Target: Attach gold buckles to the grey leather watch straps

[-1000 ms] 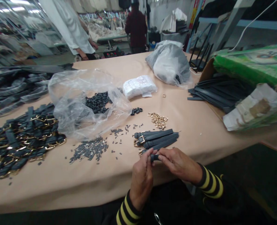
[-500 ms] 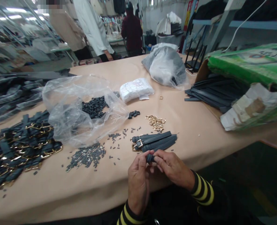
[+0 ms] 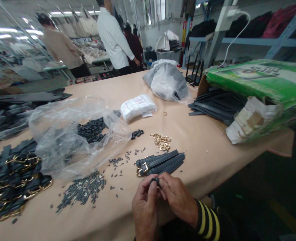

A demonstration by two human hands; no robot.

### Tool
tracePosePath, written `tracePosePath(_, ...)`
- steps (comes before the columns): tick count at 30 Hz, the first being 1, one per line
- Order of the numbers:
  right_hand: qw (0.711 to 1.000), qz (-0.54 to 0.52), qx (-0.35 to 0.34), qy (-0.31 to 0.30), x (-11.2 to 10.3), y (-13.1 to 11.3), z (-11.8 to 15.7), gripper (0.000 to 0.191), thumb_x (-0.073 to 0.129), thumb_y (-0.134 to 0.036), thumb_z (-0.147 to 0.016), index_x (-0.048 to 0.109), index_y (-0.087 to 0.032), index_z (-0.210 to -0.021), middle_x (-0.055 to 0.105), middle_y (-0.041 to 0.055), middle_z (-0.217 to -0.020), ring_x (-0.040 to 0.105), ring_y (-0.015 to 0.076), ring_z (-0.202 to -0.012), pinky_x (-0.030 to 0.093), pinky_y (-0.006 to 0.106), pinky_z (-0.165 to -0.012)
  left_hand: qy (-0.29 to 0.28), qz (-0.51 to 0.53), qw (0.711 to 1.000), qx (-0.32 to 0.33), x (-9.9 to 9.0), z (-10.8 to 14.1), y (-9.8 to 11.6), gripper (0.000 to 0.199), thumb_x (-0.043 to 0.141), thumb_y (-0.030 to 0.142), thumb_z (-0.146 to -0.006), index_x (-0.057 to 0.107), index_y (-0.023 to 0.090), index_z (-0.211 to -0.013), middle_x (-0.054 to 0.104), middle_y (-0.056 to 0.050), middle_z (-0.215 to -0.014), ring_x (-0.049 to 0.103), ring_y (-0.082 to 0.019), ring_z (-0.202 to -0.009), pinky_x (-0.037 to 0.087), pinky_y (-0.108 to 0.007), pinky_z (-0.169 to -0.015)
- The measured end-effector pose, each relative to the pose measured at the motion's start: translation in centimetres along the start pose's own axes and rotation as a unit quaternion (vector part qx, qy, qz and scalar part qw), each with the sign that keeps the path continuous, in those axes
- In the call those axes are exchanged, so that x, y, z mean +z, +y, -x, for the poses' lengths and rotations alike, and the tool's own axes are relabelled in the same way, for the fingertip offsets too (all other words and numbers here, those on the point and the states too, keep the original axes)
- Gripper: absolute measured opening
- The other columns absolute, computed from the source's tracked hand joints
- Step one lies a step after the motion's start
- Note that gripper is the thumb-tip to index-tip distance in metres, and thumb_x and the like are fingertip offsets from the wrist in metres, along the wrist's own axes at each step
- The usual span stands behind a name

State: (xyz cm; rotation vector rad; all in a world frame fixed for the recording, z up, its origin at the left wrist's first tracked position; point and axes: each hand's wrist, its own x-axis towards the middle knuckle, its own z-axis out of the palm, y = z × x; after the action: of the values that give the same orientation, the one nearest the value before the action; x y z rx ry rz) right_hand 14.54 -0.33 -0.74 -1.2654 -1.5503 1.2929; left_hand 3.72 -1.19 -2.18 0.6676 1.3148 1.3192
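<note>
My left hand and my right hand meet at the table's front edge. Both pinch a dark strap piece between thumbs and fingers; most of it is hidden by the fingers. Just beyond them lies a bundle of dark straps, some with gold buckles at their left ends. Behind that bundle is a small heap of gold buckles. To the left, many small dark grey pieces are scattered in a pile.
A clear plastic bag with black loops lies left of centre. Buckled straps are heaped at far left. Behind are a white packet and a stuffed bag. A green box holds straps at right. Several people stand beyond.
The view has shifted, so the table's things sit lower and further left. The strap piece in my fingers has turned and shows less. A person in white shows further right.
</note>
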Motion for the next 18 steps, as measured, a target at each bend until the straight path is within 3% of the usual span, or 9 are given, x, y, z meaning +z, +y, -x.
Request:
tracePosePath(4,0.999,-0.003,0.029,0.031,0.0,-0.2,0.0,0.035,0.026,-0.041,-0.092,0.042,-0.016,-0.111,0.056,-0.0001,-0.065,0.056,0.0137,-0.062,0.043,0.025,-0.062,-0.023,-0.008,1.000,-0.009,0.0,0.2,0.0,0.021,0.066,0.033,-0.070,0.063,0.018,-0.084,0.065,-0.001,-0.084,0.060,-0.012,-0.070,0.047,-0.019,-0.059)
tracePosePath(7,0.999,0.020,0.017,0.040,0.0,-0.4,-0.1,0.042,0.029,-0.042,-0.091,0.034,-0.015,-0.123,0.062,0.0043,-0.077,0.060,0.0167,-0.075,0.044,0.028,-0.070,-0.058,0.007,0.998,-0.026,0.3,0.2,-0.1,0.021,0.068,0.032,-0.068,0.063,0.016,-0.080,0.063,-0.001,-0.080,0.058,-0.012,-0.068,0.048,-0.021,-0.063)
tracePosePath(10,0.997,0.068,0.000,0.029,0.0,-0.1,-0.5,0.041,0.028,-0.039,-0.092,0.034,-0.014,-0.124,0.063,0.0032,-0.070,0.061,0.0170,-0.066,0.044,0.027,-0.063,-0.084,0.058,0.992,-0.069,0.5,0.1,-0.1,0.020,0.066,0.033,-0.069,0.061,0.015,-0.078,0.062,-0.001,-0.073,0.057,-0.012,-0.063,0.047,-0.022,-0.059)
tracePosePath(12,0.993,0.115,-0.015,0.018,-0.1,0.2,-0.8,0.039,0.030,-0.037,-0.091,0.038,-0.013,-0.122,0.063,0.0033,-0.067,0.060,0.0171,-0.061,0.042,0.026,-0.058,-0.058,0.058,0.995,-0.065,0.4,-0.1,0.1,0.022,0.066,0.034,-0.069,0.060,0.016,-0.081,0.062,-0.001,-0.076,0.058,-0.013,-0.066,0.047,-0.023,-0.059)
tracePosePath(15,0.988,0.150,-0.038,0.001,-0.6,0.3,-1.1,0.035,0.032,-0.036,-0.091,0.048,-0.014,-0.113,0.064,0.0052,-0.071,0.061,0.0172,-0.062,0.041,0.025,-0.057,-0.011,-0.062,0.998,-0.010,0.1,-0.5,0.8,0.024,0.067,0.032,-0.067,0.060,0.017,-0.084,0.063,-0.001,-0.078,0.058,-0.014,-0.069,0.047,-0.023,-0.062)
tracePosePath(18,0.990,0.132,-0.045,-0.021,-1.2,0.0,-1.2,0.030,0.037,-0.037,-0.090,0.056,-0.016,-0.100,0.064,0.0042,-0.072,0.061,0.0151,-0.064,0.042,0.023,-0.059,-0.025,-0.190,0.980,0.051,-0.2,-0.5,2.0,0.016,0.066,0.030,-0.068,0.062,0.017,-0.077,0.062,0.000,-0.069,0.057,-0.014,-0.066,0.045,-0.022,-0.062)
